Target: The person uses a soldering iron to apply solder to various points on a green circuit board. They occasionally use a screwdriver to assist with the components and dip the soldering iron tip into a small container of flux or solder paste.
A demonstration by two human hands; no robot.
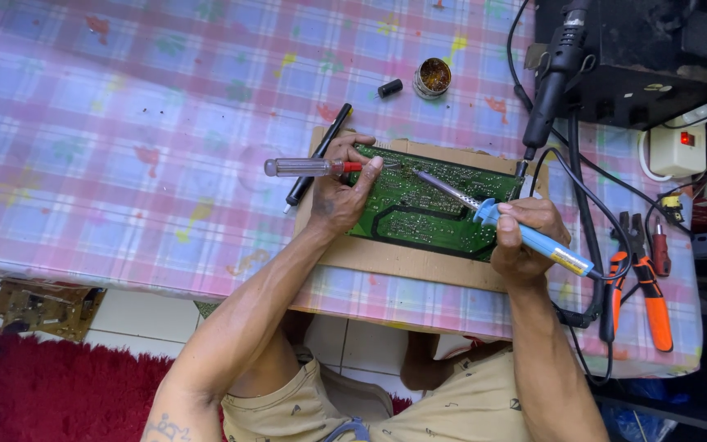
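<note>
While both forearms reach forward from the lap over the near edge of the worktop (124,164), each of the hands grips a tool above a green circuit board (419,214). That board lies flat on a piece of brown cardboard (394,262), which rests on the pink and blue checked cloth covering the worktop.

The left hand (339,192) sits at the board's left end, wrist bent slightly inward, fingers curled around a screwdriver (308,168) with a clear handle and a red collar. Its handle points left, away from the board, and the index finger stretches along the shaft toward the board's upper edge.

The right hand (525,237) rests at the board's right end, closed like a pen grip around the blue handle of a soldering iron (493,217). The metal tip slants up and left over the middle of the board; whether it touches the surface cannot be told.

A black marker (318,155) lies just behind the left hand. Orange-handled pliers (644,282) lie to the right, well apart from the board, and a small round tin (434,78) stands farther back.
</note>
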